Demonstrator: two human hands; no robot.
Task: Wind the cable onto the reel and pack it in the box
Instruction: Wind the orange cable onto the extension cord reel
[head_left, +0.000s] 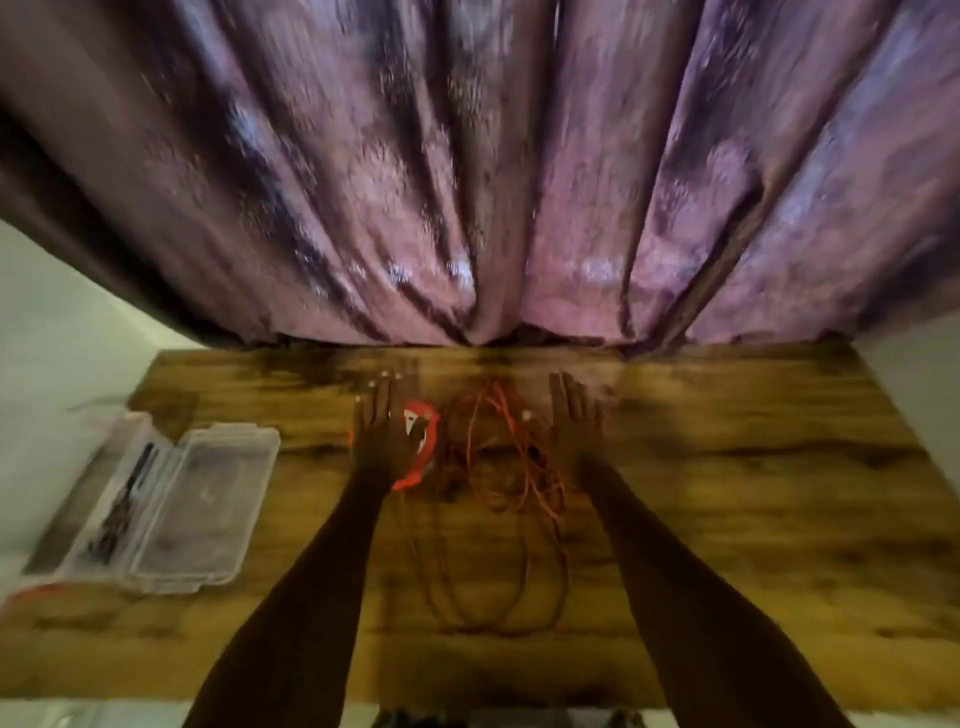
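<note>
A loose orange cable (498, 488) lies in tangled loops on the middle of the wooden table (753, 493). An orange reel (423, 447) lies at the cable's left side, partly under my left hand (376, 431). That hand is flat with its fingers spread and holds nothing. My right hand (576, 421) is stretched out flat to the right of the cable, fingers apart, empty. A clear plastic box (202, 499) lies open at the table's left. The whole picture is blurred.
A purple curtain (493, 182) hangs down to the table's far edge. The open box's lid side (98, 493) lies near the table's left edge and holds some dark small items. White wall shows on both sides.
</note>
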